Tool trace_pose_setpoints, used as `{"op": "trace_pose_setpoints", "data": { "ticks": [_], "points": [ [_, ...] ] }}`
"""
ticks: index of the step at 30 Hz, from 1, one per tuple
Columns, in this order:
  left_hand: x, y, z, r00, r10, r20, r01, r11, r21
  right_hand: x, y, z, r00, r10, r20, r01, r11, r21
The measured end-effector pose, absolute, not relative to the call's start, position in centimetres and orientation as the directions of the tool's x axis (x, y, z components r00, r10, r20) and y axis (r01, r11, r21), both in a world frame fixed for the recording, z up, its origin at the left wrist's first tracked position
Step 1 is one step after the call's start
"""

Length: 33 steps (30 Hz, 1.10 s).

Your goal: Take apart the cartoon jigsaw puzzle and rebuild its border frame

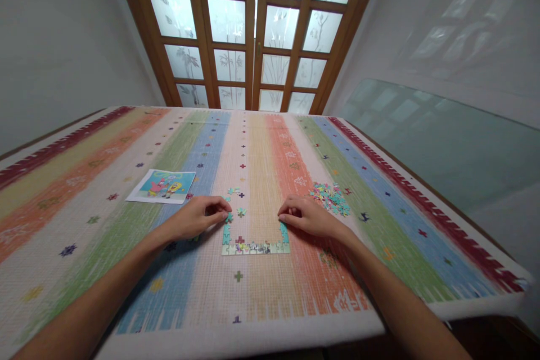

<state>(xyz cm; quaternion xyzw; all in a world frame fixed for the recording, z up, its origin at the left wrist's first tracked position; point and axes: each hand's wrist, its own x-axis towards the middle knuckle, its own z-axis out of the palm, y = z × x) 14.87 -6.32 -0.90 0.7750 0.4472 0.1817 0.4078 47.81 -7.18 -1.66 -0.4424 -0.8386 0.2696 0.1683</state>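
Note:
A partly joined jigsaw frame [255, 247] lies on the striped tablecloth [261, 157]: a bottom row with short left and right sides rising from it. My left hand [198, 216] rests by the top of the left side, fingertips on a teal piece [229, 217]. My right hand [306, 215] rests by the top of the right side, fingers curled down onto the cloth at a piece there. Loose teal pieces [236, 191] lie just beyond the frame. A heap of loose pieces [331, 197] sits right of my right hand.
A reference picture [163, 186] with cartoon figures lies flat to the left of my left hand. A wooden door with frosted glass panes [253, 34] stands beyond the table's far edge. A glass sheet [442, 146] leans on the right wall.

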Motion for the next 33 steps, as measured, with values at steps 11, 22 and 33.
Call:
{"op": "trace_pose_setpoints", "data": {
  "ticks": [11, 22, 33],
  "points": [
    [14.81, -6.34, -1.15, 0.604, 0.797, 0.022, 0.586, -0.461, 0.666, 47.67, -7.28, -1.45, -0.546, 0.837, 0.019, 0.663, 0.446, -0.601],
    [14.67, -6.23, -1.5, 0.632, 0.771, 0.082, 0.601, -0.554, 0.577, 47.81, -7.17, -1.63, -0.552, 0.833, 0.021, 0.659, 0.452, -0.601],
    [14.75, -6.22, -1.59, 0.639, 0.754, 0.15, 0.573, -0.597, 0.562, 47.78, -7.18, -1.61, -0.552, 0.834, 0.019, 0.667, 0.455, -0.59]
  ]
}}
